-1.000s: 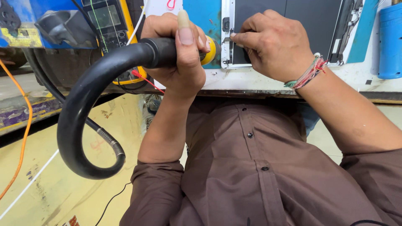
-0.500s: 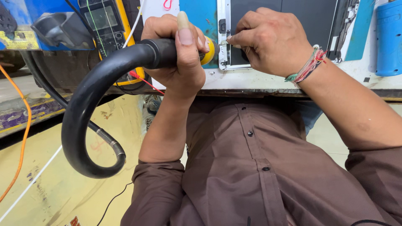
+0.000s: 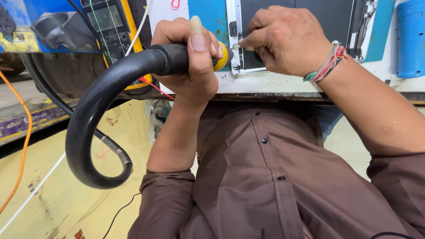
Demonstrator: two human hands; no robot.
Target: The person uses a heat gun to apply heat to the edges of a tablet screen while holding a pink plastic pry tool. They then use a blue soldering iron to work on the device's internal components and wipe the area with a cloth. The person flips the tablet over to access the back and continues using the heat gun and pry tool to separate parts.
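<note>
My left hand [image 3: 191, 57] grips the black handle of a hot-air tool [image 3: 177, 59] with a yellow collar [image 3: 222, 56]. Its thick black hose [image 3: 95, 115] loops down to the left. The nozzle points at the left edge of a dark flat panel in a silver frame [image 3: 305, 11] lying on the bench. My right hand [image 3: 287, 40] rests on that panel and pinches a thin metal tool [image 3: 237, 45] at the frame's edge, right by the nozzle. A woven thread band is on my right wrist [image 3: 330, 64].
A yellow-cased meter [image 3: 108, 24] and a grey holder on a blue box [image 3: 62, 26] stand at the left. A blue cylinder [image 3: 409, 37] is at the right. An orange cable [image 3: 22, 146] and white wire hang over the yellow floor. The bench edge [image 3: 283, 95] crosses above my brown shirt.
My right hand has shifted slightly along the frame's left edge, keeping the thin tool against it. My left hand holds the hot-air tool in about the same place.
</note>
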